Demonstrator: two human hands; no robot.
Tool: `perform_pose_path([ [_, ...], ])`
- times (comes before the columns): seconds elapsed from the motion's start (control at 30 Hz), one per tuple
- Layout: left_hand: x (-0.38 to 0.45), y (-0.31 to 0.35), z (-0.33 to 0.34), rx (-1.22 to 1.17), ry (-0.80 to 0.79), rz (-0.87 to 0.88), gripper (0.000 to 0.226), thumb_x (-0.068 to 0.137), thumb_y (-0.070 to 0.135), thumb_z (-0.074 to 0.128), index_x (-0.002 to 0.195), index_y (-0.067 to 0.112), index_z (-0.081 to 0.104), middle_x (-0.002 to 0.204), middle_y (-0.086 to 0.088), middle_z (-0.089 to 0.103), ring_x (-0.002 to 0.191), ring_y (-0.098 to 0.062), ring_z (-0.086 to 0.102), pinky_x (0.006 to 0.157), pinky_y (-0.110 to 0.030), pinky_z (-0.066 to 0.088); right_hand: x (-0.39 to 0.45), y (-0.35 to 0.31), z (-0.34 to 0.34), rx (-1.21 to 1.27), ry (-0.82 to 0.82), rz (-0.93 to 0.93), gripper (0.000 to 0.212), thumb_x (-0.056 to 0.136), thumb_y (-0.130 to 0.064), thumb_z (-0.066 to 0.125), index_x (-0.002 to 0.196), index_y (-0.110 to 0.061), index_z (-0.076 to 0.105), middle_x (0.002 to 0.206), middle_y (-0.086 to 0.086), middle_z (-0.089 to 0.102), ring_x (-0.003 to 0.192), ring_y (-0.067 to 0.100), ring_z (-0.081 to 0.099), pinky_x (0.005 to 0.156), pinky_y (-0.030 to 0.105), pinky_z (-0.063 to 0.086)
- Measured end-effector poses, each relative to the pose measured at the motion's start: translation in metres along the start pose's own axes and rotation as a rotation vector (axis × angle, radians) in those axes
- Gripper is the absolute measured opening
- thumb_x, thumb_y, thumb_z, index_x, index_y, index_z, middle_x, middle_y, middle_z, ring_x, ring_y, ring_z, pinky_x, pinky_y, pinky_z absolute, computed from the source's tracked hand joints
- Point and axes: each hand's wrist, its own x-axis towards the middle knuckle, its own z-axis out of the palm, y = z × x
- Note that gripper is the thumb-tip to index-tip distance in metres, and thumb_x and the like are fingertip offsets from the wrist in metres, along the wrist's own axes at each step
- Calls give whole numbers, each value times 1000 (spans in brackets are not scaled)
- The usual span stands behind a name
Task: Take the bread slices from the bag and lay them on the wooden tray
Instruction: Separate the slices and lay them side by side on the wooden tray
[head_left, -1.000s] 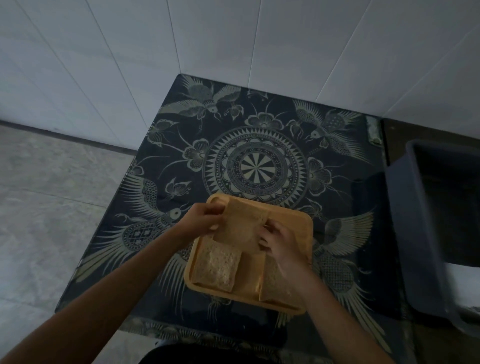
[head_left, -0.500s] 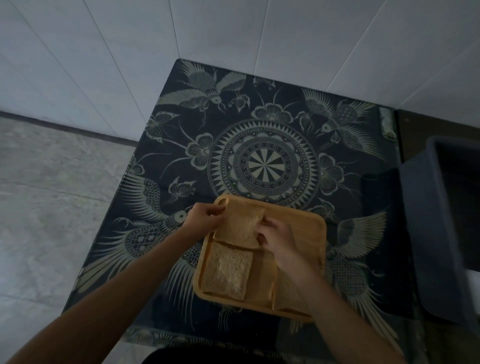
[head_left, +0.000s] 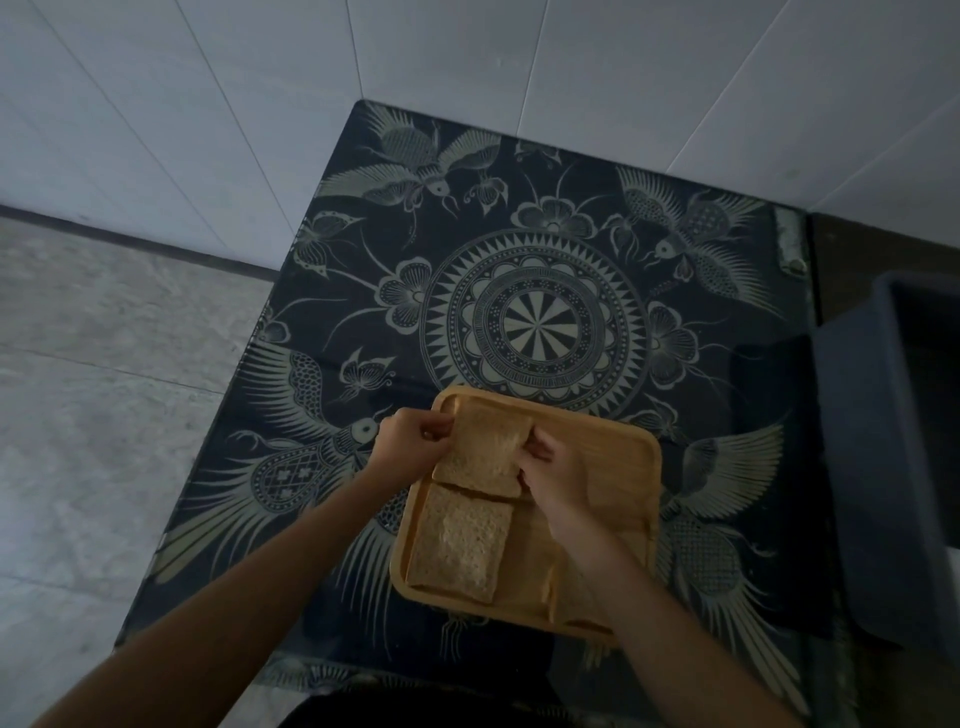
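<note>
A square wooden tray (head_left: 618, 457) lies near the front edge of a patterned table. My left hand (head_left: 410, 441) and my right hand (head_left: 550, 462) both pinch a bread slice (head_left: 485, 452) by its side edges, low over the tray's far left corner. A second slice (head_left: 457, 545) lies flat in the near left part of the tray. A third slice (head_left: 569, 597) lies at the near right, mostly hidden under my right forearm. No bag is in view.
The table (head_left: 530, 322) is dark with bird and mandala patterns and stands in a white tiled corner. A dark grey bin (head_left: 893, 467) stands just right of the table. Grey floor lies to the left.
The slice in my hands has come down closer to the tray's far left corner. The camera view has shifted, so the tray sits further right in the frame.
</note>
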Motion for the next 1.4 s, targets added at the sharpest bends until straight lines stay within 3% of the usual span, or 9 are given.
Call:
perform_pose_path([
  [0.1, -2, 0, 0, 75, 1, 65, 16, 82, 9, 72, 96, 9, 80, 89, -8, 80, 84, -21, 74, 79, -40, 61, 1, 2, 2, -115, 14, -53, 29, 95, -10, 68, 121, -22, 74, 89, -19, 74, 75, -11, 68, 63, 8, 53],
  [0.5, -9, 4, 1, 207, 24, 130, 30, 85, 8, 65, 111, 14, 78, 93, -4, 79, 79, -18, 70, 72, -40, 61, 5, 6, 8, -253, 21, -102, 58, 96, -12, 70, 150, -10, 49, 100, 1, 73, 92, 16, 71, 80, 24, 58],
  [0.63, -12, 9, 1, 225, -25, 108, 32, 87, 11, 62, 115, 15, 76, 90, -7, 78, 79, -23, 71, 74, -44, 60, 2, 1, 0, -281, -31, -80, 61, 96, -19, 71, 152, -13, 47, 97, -4, 72, 83, 3, 66, 66, 10, 46],
  [0.73, -15, 10, -2, 238, -63, 89, 24, 86, 14, 60, 103, 12, 77, 84, -12, 75, 75, -28, 70, 72, -49, 59, -2, -2, -9, -241, -73, -56, 62, 94, -24, 73, 150, -16, 50, 100, -6, 71, 88, 1, 65, 76, 18, 54],
  [0.87, -22, 9, -3, 229, -72, 91, 34, 90, 21, 60, 121, 25, 72, 82, -3, 75, 64, -21, 67, 61, -35, 55, -12, -3, -31, -206, -91, -47, 55, 92, -30, 74, 144, -19, 57, 111, -8, 70, 100, 5, 64, 82, 24, 53],
  [1.07, -42, 19, 7, 212, -21, 120, 51, 90, 26, 66, 140, 22, 59, 123, -9, 73, 107, -21, 70, 85, -31, 54, -30, 2, -85, -225, -62, -120, 39, 95, -33, 70, 133, -26, 66, 105, -25, 62, 99, -10, 57, 74, 12, 45],
  [1.17, -56, 32, 23, 156, -38, 170, 49, 90, 27, 68, 139, 23, 60, 131, -3, 68, 109, -17, 68, 87, -30, 53, -40, 12, -112, -201, -23, -112, 35, 96, -31, 70, 131, -24, 67, 108, -22, 63, 98, -8, 58, 75, 14, 47],
  [1.33, -79, 48, 58, 99, -127, 169, 39, 93, 25, 67, 131, 18, 65, 113, 2, 73, 92, -5, 67, 71, -12, 47, -56, 35, -152, -147, 33, -71, 32, 96, -26, 71, 128, -21, 67, 108, -12, 66, 100, -1, 61, 81, 20, 52],
  [1.4, -87, 50, 73, 102, -178, 153, 35, 93, 25, 66, 126, 16, 67, 105, 4, 71, 98, -12, 68, 74, -16, 47, -62, 48, -164, -129, 54, -36, 32, 96, -23, 71, 127, -16, 68, 108, -8, 68, 102, 7, 65, 90, 31, 57],
])
